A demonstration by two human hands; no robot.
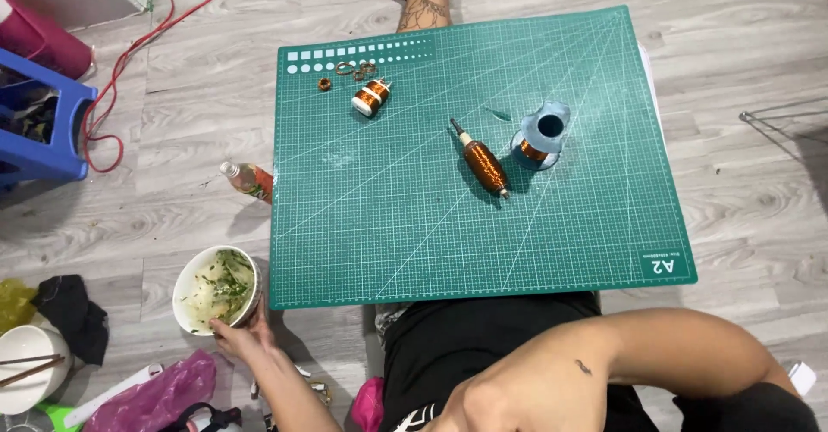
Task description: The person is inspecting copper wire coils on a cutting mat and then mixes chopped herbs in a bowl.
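My left hand (244,335) grips the near rim of a white bowl (179,294) with leftover noodles and greens, which sits on the floor left of the green cutting mat (388,225). My right forearm (604,363) lies bent across my lap below the mat, and its hand is out of view. On the mat lie a copper wire coil on a spindle (483,165), a blue spool (543,134) with copper wire, a small copper bobbin (373,97) and a few small copper rings (325,84).
A small bottle (247,180) lies by the mat's left edge. A blue stool (43,122) and a red cable (129,53) are at far left. A white bowl with chopsticks (26,367), black cloth (73,311) and pink bag (159,393) crowd the lower left. A tattooed leg (424,1) is beyond the mat.
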